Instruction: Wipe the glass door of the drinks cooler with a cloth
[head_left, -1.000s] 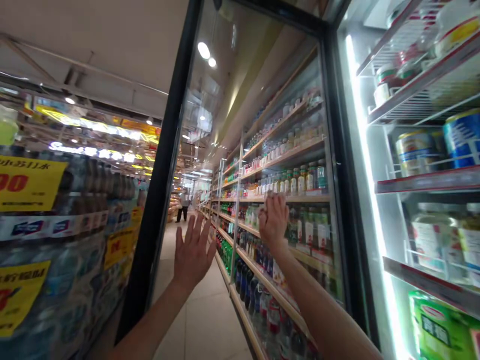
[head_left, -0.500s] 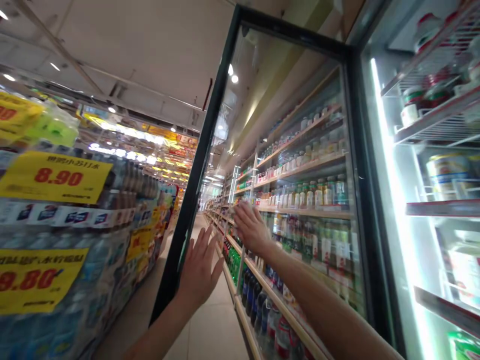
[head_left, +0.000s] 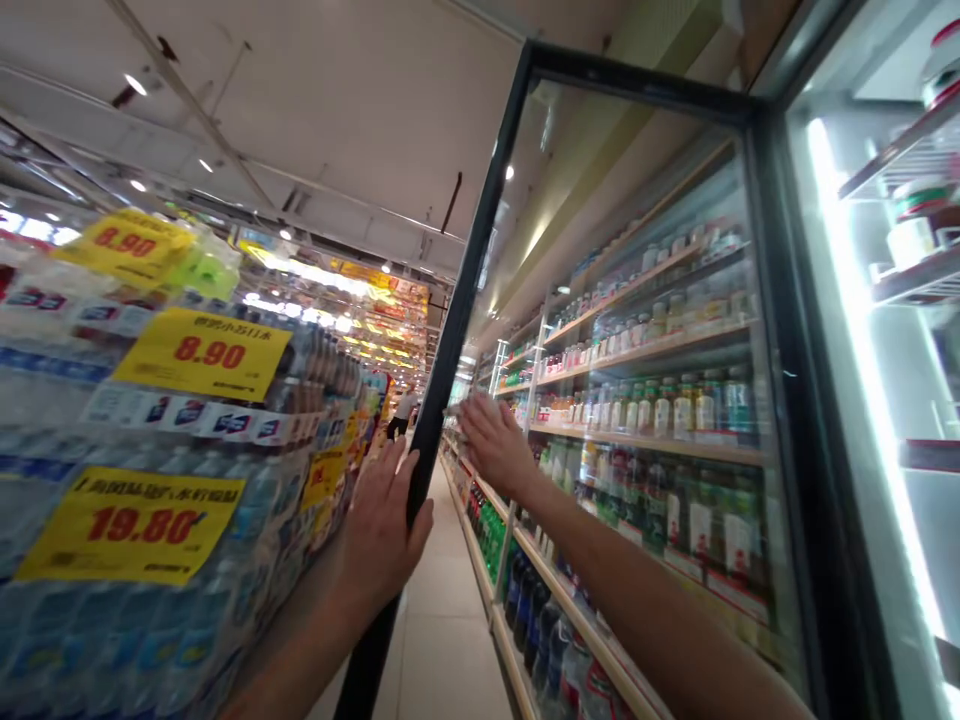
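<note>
A glass cooler door (head_left: pixel 637 330) with a black frame stands swung open in front of me. My left hand (head_left: pixel 386 510) is at the frame's free edge, its fingers stretched out and the thumb lying over the black frame. Against the glass, close to that same edge, my right hand (head_left: pixel 491 445) lies fairly flat with its fingers extended. A small pale patch shows at the right fingertips; whether it is a thing in the hand or a reflection I cannot make out.
On the right is the lit inside of the cooler (head_left: pixel 930 400) with wire shelves. Shelves of bottled drinks (head_left: pixel 675 410) show through the glass. Wrapped water packs (head_left: pixel 150 630) with yellow price signs (head_left: pixel 202 353) stand stacked on the left. Between them runs a tiled aisle (head_left: pixel 435 630); a person (head_left: pixel 403 412) is far off.
My left hand has gone from the glass side of the frame onto its edge. The right hand has moved closer to that edge. The view has shifted left, showing more of the water stack.
</note>
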